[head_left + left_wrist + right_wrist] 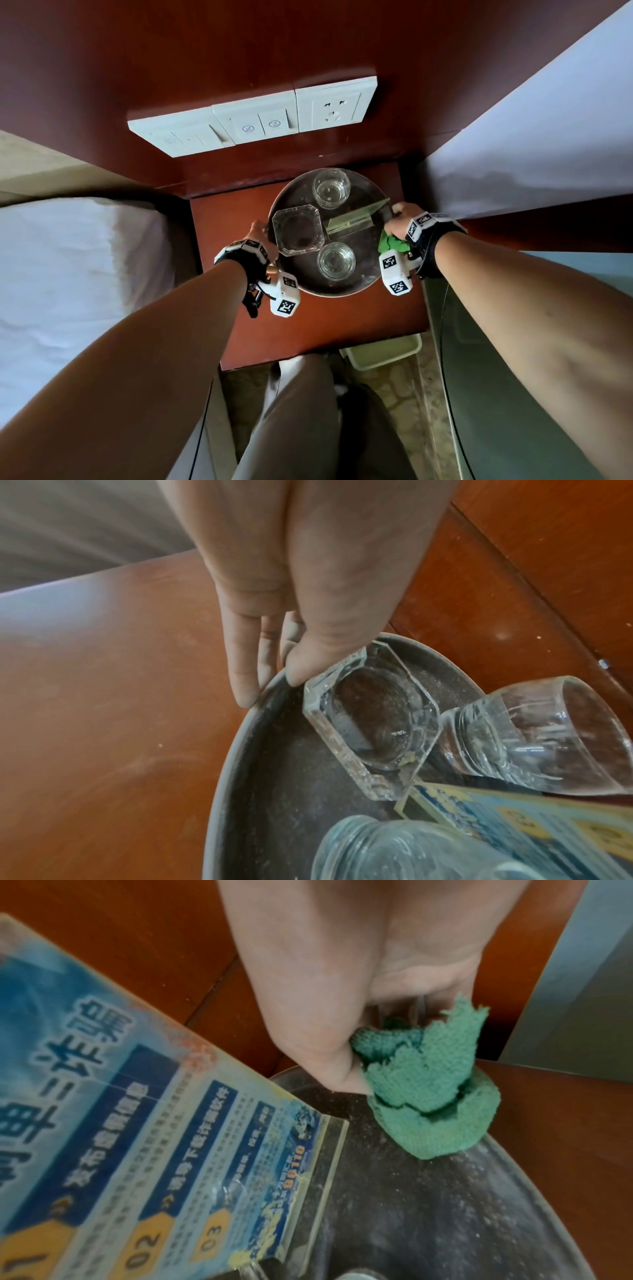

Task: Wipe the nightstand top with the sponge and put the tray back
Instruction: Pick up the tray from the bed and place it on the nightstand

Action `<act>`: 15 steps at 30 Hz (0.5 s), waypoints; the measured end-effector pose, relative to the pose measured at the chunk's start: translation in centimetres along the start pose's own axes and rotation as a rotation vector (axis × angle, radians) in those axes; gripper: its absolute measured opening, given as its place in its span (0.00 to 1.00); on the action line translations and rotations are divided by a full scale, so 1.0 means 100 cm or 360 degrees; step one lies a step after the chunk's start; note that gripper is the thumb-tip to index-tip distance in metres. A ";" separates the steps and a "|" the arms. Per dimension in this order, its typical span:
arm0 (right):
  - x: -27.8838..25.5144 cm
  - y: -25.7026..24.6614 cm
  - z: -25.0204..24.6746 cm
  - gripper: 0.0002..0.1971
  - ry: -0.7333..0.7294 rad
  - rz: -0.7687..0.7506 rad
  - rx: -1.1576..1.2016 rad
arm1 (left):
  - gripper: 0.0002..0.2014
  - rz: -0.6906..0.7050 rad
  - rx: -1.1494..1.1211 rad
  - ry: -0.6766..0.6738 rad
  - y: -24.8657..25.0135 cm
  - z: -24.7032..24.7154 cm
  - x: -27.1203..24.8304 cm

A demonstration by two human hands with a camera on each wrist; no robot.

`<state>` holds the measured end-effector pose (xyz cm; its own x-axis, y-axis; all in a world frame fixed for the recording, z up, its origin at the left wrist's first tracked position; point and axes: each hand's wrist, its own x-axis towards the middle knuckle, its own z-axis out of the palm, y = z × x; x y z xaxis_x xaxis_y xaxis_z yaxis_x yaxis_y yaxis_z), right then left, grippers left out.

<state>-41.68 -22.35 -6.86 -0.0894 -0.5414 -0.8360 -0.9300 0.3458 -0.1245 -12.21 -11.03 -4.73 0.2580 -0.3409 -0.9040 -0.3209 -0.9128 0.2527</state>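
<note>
From the head view, the round dark metal tray [368,279] sits on the red-brown wooden bench [318,329] toward its back edge, just below the white switch panel [253,118]. The left hand [261,236] grips the tray's left rim and the right hand [401,219] its right rim, with a crumpled green cloth sponge [393,244] bunched under the right palm. The tray carries two clear round glasses [331,188], a square clear glass ashtray [297,230] and an upright clear acrylic sign stand [352,221]. My worry is that any tilt in lifting or setting down would slide the glassware or topple the stand.

From the left wrist, the thumb [329,631] pinches over the tray's rim [222,764] against the fingers [243,669] outside it, and it touches the ashtray's corner; a shift there could nudge the ashtray [369,723] into the neighbouring glass [534,737].

From the right wrist, the thumb [322,1042] presses the green cloth [431,1091] onto the rim, so the grip is cushioned and may slip. The tray floor [428,1218] looks dusty and speckled, and the printed blue sign [137,1123] leans close to the hand.
</note>
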 end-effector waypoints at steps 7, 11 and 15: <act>-0.013 -0.003 -0.002 0.39 0.0001 -0.0004 0.0046 | 0.37 -0.0095 0.0086 0.0015 -0.018 0.010 0.046; -0.009 0.002 0.001 0.35 0.0003 -0.0009 0.0072 | 0.37 -0.0020 0.0195 0.0071 -0.001 0.012 0.010; -0.030 0.007 -0.001 0.24 0.0053 -0.0050 0.0160 | 0.31 0.0118 0.0518 0.0161 0.004 0.013 -0.024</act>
<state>-42.07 -20.59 -4.34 -0.0740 -0.5777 -0.8129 -0.8923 0.4023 -0.2046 -14.11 -10.26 -2.91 0.3067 -0.4391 -0.8445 -0.6119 -0.7706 0.1785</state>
